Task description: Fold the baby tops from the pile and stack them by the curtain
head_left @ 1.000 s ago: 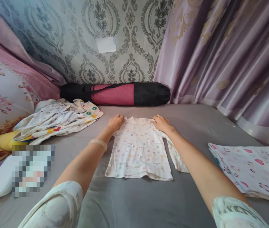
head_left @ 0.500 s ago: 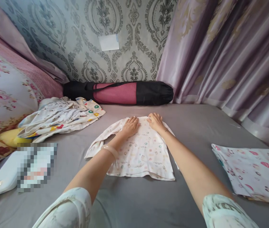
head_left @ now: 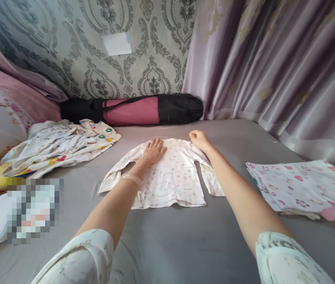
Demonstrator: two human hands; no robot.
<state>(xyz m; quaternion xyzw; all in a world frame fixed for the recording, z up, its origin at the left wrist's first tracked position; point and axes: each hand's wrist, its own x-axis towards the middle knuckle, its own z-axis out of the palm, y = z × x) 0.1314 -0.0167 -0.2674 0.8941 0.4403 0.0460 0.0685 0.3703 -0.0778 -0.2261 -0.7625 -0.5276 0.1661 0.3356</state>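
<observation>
Left hand lay spread on the shirt; right hand curled apart, hold unclear; seemingly smoothing, next needing light pressure.

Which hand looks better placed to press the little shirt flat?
Probably the left hand: it lies flat, palm-down, on the shirt near its collar. The right hand is curled by the other shoulder; whether it touches the shirt is unclear.

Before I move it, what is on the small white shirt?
The left hand rests flat on the small white shirt, near its shoulder; the cloth beneath that hand cannot be seen.
</observation>
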